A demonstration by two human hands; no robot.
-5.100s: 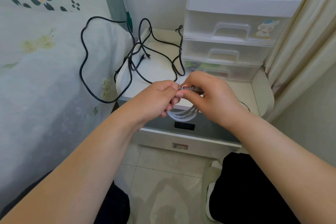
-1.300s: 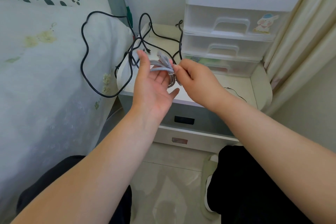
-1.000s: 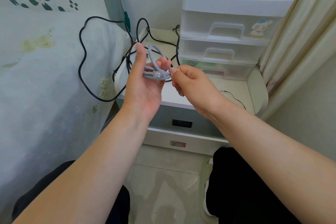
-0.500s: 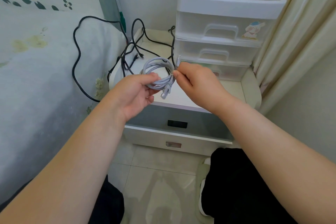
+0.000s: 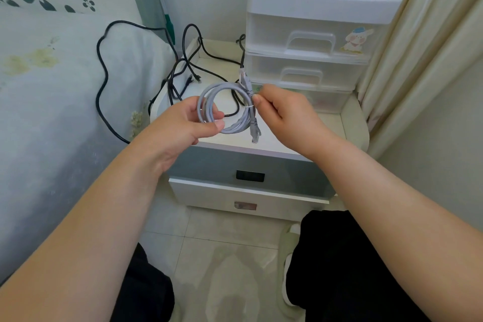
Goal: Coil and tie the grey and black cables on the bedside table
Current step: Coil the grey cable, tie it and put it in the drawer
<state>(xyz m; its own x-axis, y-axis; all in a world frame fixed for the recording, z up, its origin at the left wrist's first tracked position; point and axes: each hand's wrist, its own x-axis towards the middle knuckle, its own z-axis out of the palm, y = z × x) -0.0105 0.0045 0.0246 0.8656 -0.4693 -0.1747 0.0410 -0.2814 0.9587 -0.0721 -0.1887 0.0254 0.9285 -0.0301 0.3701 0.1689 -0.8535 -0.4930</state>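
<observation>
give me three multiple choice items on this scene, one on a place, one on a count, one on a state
1. Where does the loose black cable lie?
A. in a drawer
B. across the bed and white bedside table
C. on the floor

2. How many stacked clear drawers with handles does the white plastic organiser show?
A. one
B. two
C. five

3. The grey cable is:
A. coiled, held by both hands
B. stretched straight
C. plugged in

B: it trails from bed to tabletop.
B: two handles show.
A: the left hand and right hand grip the banded coil.
</observation>
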